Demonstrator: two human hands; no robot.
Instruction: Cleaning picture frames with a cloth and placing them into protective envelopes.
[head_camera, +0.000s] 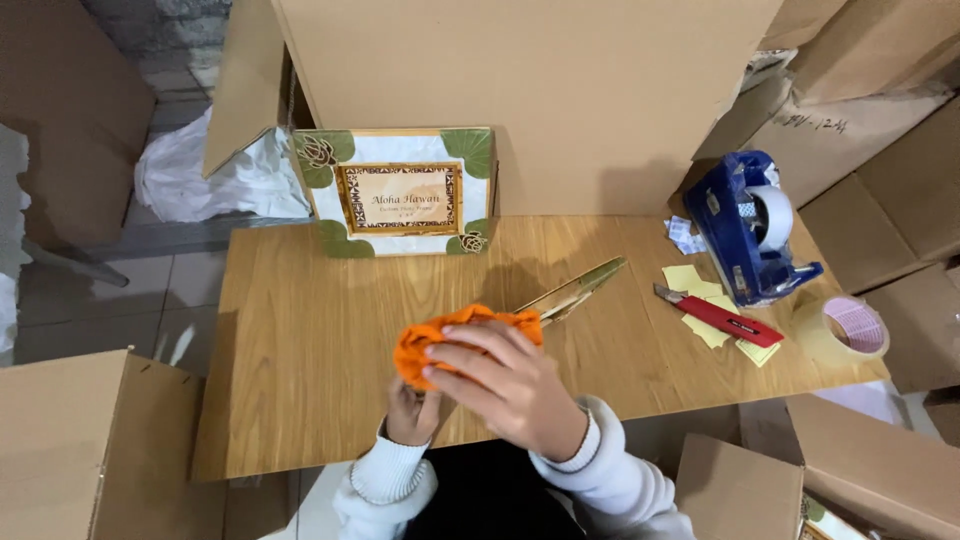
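Observation:
My right hand presses a crumpled orange cloth down onto a thin gold-edged flat object, seen edge-on, that sticks out toward the upper right. Under the cloth my left hand grips the near end of that object; most of this hand is hidden by the right one. Both wrists wear white knitted sleeves. All this happens over the front middle of a wooden table.
A printed box with green leaves stands at the table's back. To the right lie a red utility knife, yellow paper slips, a blue tape dispenser and a tape roll. Cardboard boxes surround the table.

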